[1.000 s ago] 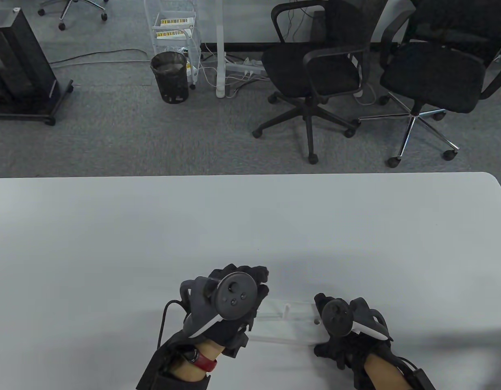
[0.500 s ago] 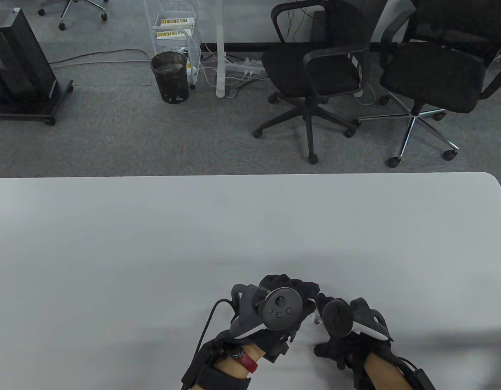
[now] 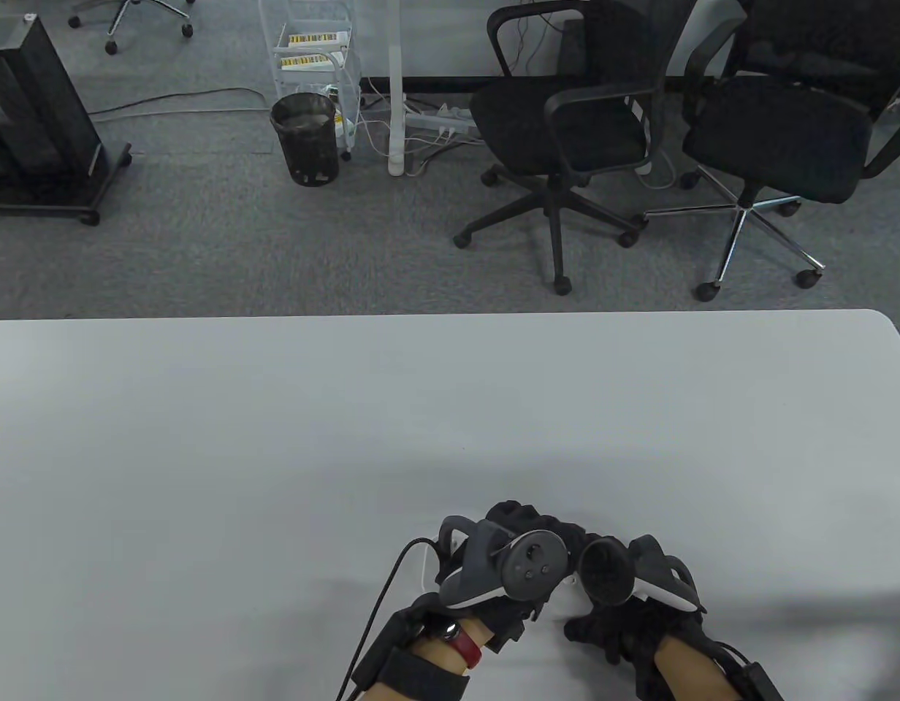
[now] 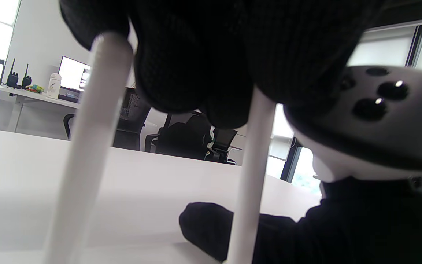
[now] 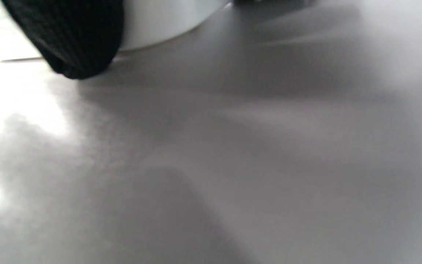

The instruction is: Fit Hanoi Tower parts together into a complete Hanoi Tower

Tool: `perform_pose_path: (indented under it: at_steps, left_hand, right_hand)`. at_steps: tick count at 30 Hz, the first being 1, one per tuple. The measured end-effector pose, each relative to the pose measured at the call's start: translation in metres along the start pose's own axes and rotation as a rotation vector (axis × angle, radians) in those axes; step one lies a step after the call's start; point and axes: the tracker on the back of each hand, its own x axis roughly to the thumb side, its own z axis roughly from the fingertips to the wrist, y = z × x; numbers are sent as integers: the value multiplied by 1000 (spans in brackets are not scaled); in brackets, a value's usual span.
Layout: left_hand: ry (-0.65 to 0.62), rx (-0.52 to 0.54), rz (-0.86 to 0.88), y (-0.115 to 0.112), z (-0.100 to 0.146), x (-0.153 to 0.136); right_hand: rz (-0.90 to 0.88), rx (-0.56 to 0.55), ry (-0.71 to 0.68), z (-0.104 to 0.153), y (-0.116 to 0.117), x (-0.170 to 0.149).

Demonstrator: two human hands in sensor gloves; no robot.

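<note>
The white Hanoi base [image 3: 429, 573] lies near the table's front edge, almost wholly covered by both hands; its rim also shows in the right wrist view [image 5: 159, 18]. In the left wrist view two white pegs stand upright: a near peg [image 4: 93, 146] and a far peg [image 4: 251, 176]. My left hand [image 3: 523, 522] is over the base, its gloved fingers [image 4: 196, 73] closed around the top of the far peg. My right hand [image 3: 603, 621] holds the base's right end, with one fingertip [image 5: 68, 36] down on the table beside the rim. No discs are in view.
The white table [image 3: 275, 438] stretches away behind and to both sides of the hands. Two black office chairs [image 3: 567, 124], a wire bin [image 3: 304, 139] and a trolley stand on the carpet beyond the far edge.
My left hand has moved right along the base until its tracker sits against the right hand's, covering the middle peg and the hole seen earlier. The right hand has stayed put.
</note>
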Motion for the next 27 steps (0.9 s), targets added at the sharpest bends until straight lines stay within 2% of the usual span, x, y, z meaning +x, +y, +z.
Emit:
perform_pose_path:
  at_steps: [10, 22, 27]
  left_hand:
    - [-3, 11, -45, -7, -6, 7]
    - [-28, -55, -21, -8, -6, 5]
    - [-63, -46, -123, -6, -9, 10]
  right_hand:
    - [-4, 0, -2, 0, 0, -1]
    - [0, 1, -1, 0, -1, 0]
    - [-1, 1, -2, 0, -1, 0]
